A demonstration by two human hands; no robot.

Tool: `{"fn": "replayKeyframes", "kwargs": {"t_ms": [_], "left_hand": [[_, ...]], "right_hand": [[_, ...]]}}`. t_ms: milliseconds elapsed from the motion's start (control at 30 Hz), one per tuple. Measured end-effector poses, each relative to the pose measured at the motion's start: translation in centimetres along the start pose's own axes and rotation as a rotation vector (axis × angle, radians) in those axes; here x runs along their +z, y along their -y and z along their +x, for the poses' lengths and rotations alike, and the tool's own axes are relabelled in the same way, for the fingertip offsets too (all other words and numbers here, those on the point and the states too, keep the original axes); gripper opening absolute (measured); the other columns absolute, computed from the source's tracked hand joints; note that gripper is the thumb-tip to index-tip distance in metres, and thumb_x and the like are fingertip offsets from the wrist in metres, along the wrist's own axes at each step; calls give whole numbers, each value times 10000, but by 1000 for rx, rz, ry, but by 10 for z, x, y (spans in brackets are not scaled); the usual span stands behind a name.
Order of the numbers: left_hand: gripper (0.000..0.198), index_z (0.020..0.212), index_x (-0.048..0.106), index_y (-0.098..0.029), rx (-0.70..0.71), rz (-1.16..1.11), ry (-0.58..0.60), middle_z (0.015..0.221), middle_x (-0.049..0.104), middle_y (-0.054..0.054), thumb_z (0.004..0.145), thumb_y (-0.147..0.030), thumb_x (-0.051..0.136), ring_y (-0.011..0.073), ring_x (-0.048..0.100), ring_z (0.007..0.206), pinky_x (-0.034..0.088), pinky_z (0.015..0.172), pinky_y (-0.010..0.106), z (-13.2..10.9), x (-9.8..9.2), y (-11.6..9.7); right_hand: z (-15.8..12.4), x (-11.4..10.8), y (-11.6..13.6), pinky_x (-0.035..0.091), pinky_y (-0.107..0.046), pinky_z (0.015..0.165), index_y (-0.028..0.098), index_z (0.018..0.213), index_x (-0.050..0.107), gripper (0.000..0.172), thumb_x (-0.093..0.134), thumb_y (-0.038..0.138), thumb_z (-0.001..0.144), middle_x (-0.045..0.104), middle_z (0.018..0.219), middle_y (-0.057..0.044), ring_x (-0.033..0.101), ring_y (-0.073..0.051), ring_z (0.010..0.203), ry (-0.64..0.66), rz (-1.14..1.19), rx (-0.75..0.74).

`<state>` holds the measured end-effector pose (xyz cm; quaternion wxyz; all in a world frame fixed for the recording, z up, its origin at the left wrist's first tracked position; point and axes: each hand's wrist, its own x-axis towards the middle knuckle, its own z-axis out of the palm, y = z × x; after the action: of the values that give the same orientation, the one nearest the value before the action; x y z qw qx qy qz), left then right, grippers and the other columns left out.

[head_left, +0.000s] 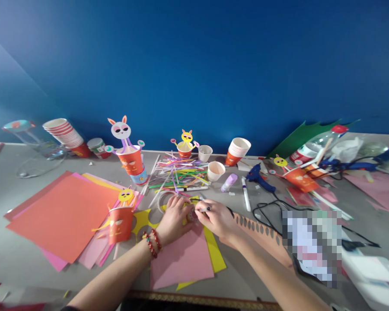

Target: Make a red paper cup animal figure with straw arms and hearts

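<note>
My right hand point(218, 217) is closed around a slim pen point(203, 210) with a dark end, its tip close to my left fingers. My left hand point(175, 216), wearing red bead bracelets, presses a small round object point(191, 214) against a pink paper sheet point(184, 259). Fingers partly cover that object, so its kind is unclear. Beneath the pink sheet lies yellow paper point(216, 252) with round holes cut out. A pale ring point(162, 201) rests just behind my left hand. An orange paper cup with a yellow paper animal point(120, 224) stands to the left.
Orange and pink sheets point(65, 211) lie left. Coloured pipe cleaners point(181, 170) are piled behind my hands, near a glue stick point(229, 182), a marker point(245, 194) and a blue glue gun point(259, 178). Its black cable loops at right. Paper cup stacks point(238, 149) stand by the blue wall.
</note>
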<state>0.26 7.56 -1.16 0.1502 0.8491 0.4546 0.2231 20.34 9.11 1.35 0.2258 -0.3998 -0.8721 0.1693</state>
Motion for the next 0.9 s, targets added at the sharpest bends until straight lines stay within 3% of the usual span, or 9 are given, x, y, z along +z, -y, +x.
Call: {"fn": "replayKeyframes", "kwargs": {"t_ms": [400, 900], "left_hand": [[411, 1172, 634, -231, 8, -9, -17, 1210, 618, 99, 770, -250, 713, 317, 541, 1114, 366, 1070, 536, 0, 1, 1], [365, 1131, 656, -206, -5, -2, -14, 1191, 627, 101, 769, -219, 701, 305, 537, 1096, 374, 1064, 524, 1, -1, -2]], "right_hand": [[-3, 2, 1, 444, -263, 707, 208, 862, 613, 171, 482, 185, 969, 683, 805, -45, 653, -195, 764, -15, 29, 15], [2, 0, 2, 452, -256, 719, 226, 801, 589, 207, 464, 216, 966, 689, 796, -24, 649, -186, 764, 59, 143, 33]]}}
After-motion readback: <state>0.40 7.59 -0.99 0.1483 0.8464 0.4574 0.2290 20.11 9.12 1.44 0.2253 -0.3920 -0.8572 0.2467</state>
